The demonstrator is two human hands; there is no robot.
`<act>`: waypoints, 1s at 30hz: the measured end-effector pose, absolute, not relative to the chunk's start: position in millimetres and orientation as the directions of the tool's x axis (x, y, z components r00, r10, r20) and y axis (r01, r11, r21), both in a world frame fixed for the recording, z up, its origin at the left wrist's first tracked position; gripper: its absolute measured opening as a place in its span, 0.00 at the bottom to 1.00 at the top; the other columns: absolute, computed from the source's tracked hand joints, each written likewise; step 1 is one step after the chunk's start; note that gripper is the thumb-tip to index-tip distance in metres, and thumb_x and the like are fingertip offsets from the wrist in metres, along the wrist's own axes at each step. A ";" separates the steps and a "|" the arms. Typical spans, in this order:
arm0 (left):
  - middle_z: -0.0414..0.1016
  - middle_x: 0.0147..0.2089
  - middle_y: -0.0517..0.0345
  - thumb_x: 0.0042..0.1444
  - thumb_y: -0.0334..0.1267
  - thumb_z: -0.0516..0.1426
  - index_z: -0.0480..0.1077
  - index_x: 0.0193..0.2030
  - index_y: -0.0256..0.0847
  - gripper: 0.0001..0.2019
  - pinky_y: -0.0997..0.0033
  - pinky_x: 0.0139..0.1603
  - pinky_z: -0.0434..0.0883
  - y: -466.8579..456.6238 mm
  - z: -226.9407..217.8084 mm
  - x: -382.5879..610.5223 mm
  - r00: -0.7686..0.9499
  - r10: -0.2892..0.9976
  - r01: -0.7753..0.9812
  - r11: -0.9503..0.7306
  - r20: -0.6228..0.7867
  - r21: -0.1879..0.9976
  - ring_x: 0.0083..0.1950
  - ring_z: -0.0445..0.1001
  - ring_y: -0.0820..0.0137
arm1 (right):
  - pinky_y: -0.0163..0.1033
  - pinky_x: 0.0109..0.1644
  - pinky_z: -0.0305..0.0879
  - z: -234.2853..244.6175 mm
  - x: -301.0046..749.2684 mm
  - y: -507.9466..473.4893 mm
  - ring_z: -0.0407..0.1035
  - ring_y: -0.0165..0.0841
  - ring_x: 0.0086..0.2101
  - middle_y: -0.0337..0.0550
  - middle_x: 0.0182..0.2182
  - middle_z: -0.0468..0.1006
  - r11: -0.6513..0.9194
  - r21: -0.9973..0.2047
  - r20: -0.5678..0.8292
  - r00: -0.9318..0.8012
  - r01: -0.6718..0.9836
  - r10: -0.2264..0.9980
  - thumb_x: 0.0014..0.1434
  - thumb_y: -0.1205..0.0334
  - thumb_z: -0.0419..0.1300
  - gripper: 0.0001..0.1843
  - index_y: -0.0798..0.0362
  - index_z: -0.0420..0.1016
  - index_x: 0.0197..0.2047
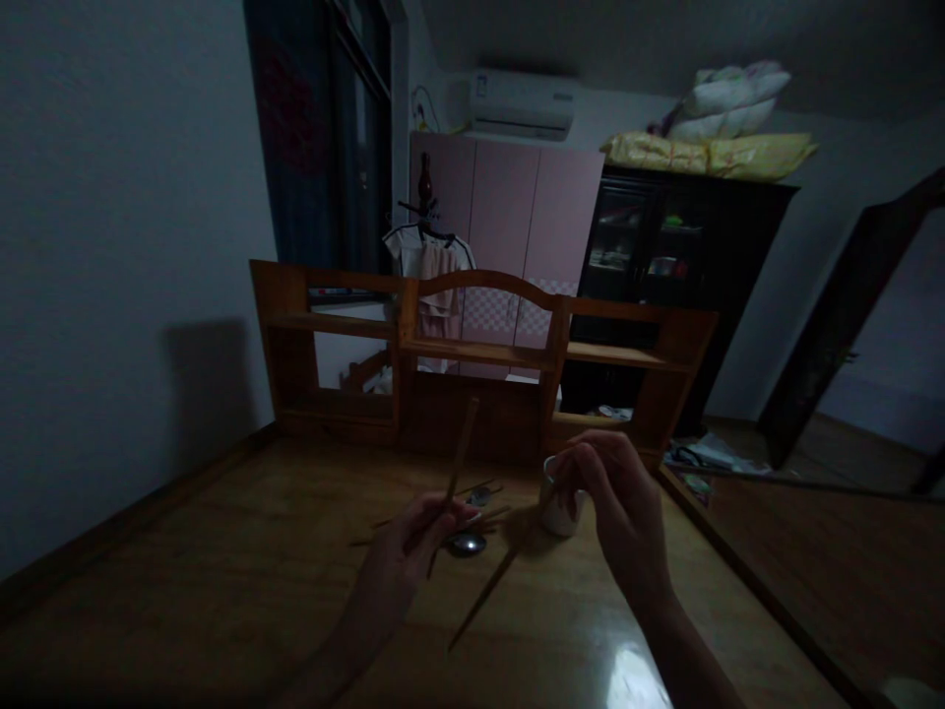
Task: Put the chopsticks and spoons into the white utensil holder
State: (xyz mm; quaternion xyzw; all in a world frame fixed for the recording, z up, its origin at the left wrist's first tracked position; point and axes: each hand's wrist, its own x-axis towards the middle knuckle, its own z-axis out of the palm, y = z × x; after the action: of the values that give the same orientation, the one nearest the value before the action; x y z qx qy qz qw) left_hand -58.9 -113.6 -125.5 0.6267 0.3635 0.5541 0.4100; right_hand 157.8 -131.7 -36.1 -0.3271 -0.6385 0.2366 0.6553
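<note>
My left hand (413, 537) is closed around a wooden chopstick (464, 443), which stands up at a slight tilt above the desk. Pinched in my right hand (620, 497) is another chopstick (483, 594), slanting down to the left. Just behind those right fingers a white cup (562, 519) stands on the desk, partly covered by them. A metal spoon (468, 545) lies beside my left hand, and a second spoon (479, 495) rests farther back. Several loose chopsticks (491, 514) are scattered around the spoons, some partly hidden by my left hand.
The wooden desk (243, 591) has a low shelf unit (479, 353) along its back and a raised edge (745, 561) on the right. A wall borders the left side. Beyond are a pink wardrobe (506, 207), a dark cabinet (686, 256) and clothes on a stand (435, 261).
</note>
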 end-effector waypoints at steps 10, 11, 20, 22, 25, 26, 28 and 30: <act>0.77 0.48 0.50 0.56 0.49 0.59 0.74 0.44 0.44 0.15 0.64 0.53 0.71 -128.4 -169.4 0.1 0.233 0.918 -0.204 -0.276 0.320 0.939 0.51 0.75 0.59 | 0.30 0.28 0.64 -54.0 148.8 -137.1 0.68 0.26 0.25 0.37 0.29 0.73 0.640 -0.621 0.714 -0.010 0.453 0.700 0.63 0.57 0.58 0.08 0.51 0.65 0.40; 0.77 0.48 0.49 0.55 0.50 0.59 0.75 0.45 0.44 0.16 0.64 0.53 0.71 -127.0 -169.9 1.9 0.225 0.917 -0.192 -0.289 0.329 0.938 0.51 0.75 0.58 | 0.30 0.28 0.64 -55.6 148.4 -136.1 0.68 0.26 0.25 0.37 0.29 0.73 0.635 -0.615 0.711 -0.019 0.467 0.703 0.63 0.56 0.58 0.08 0.51 0.65 0.40; 0.79 0.43 0.52 0.55 0.49 0.59 0.78 0.40 0.46 0.12 0.66 0.47 0.72 -119.1 -176.3 8.0 0.190 0.888 -0.086 -0.410 0.418 0.908 0.47 0.75 0.58 | 0.31 0.29 0.65 -67.3 155.0 -119.3 0.68 0.28 0.26 0.38 0.29 0.73 0.605 -0.686 0.649 -0.037 0.405 0.760 0.60 0.54 0.59 0.11 0.52 0.67 0.41; 0.78 0.42 0.53 0.56 0.47 0.59 0.78 0.39 0.46 0.11 0.67 0.47 0.71 -118.0 -179.5 7.5 0.205 0.886 -0.085 -0.408 0.416 0.909 0.46 0.75 0.59 | 0.31 0.32 0.67 -68.2 157.6 -118.3 0.69 0.29 0.30 0.41 0.32 0.74 0.608 -0.675 0.635 -0.090 0.417 0.767 0.61 0.56 0.59 0.09 0.53 0.70 0.41; 0.79 0.40 0.53 0.54 0.48 0.60 0.79 0.38 0.45 0.12 0.66 0.46 0.72 -115.2 -184.7 6.0 0.232 0.909 -0.073 -0.338 0.346 0.938 0.44 0.76 0.58 | 0.32 0.36 0.67 -65.9 159.4 -120.5 0.70 0.31 0.35 0.43 0.35 0.73 0.625 -0.656 0.623 -0.164 0.423 0.765 0.62 0.57 0.57 0.09 0.54 0.74 0.39; 0.79 0.40 0.53 0.53 0.49 0.61 0.79 0.38 0.45 0.12 0.65 0.46 0.72 -114.2 -186.3 5.4 0.234 0.918 -0.070 -0.312 0.319 0.948 0.44 0.76 0.58 | 0.32 0.36 0.67 -64.7 159.3 -121.6 0.69 0.31 0.35 0.44 0.35 0.73 0.628 -0.656 0.613 -0.188 0.420 0.767 0.63 0.57 0.57 0.10 0.54 0.75 0.38; 0.80 0.40 0.54 0.52 0.50 0.61 0.79 0.38 0.45 0.13 0.65 0.47 0.73 -112.5 -189.6 3.9 0.234 0.931 -0.074 -0.271 0.281 0.960 0.45 0.76 0.57 | 0.32 0.35 0.67 -62.8 158.2 -122.8 0.69 0.31 0.34 0.43 0.33 0.72 0.627 -0.662 0.588 -0.235 0.410 0.774 0.63 0.57 0.56 0.11 0.55 0.76 0.37; 0.80 0.40 0.54 0.52 0.49 0.62 0.79 0.38 0.45 0.13 0.65 0.48 0.73 -111.2 -193.0 2.2 0.229 0.937 -0.101 -0.247 0.264 0.964 0.46 0.77 0.57 | 0.32 0.34 0.66 -62.1 156.2 -122.4 0.69 0.31 0.34 0.43 0.32 0.72 0.630 -0.671 0.575 -0.262 0.392 0.775 0.63 0.56 0.56 0.12 0.55 0.76 0.37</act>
State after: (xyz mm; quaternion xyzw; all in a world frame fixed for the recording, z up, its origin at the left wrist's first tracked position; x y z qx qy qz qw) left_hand 2.2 -111.2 -193.0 0.5995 0.3484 0.5140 0.5050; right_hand 156.2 -122.4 -62.1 -0.3800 -0.7682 0.2020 0.4740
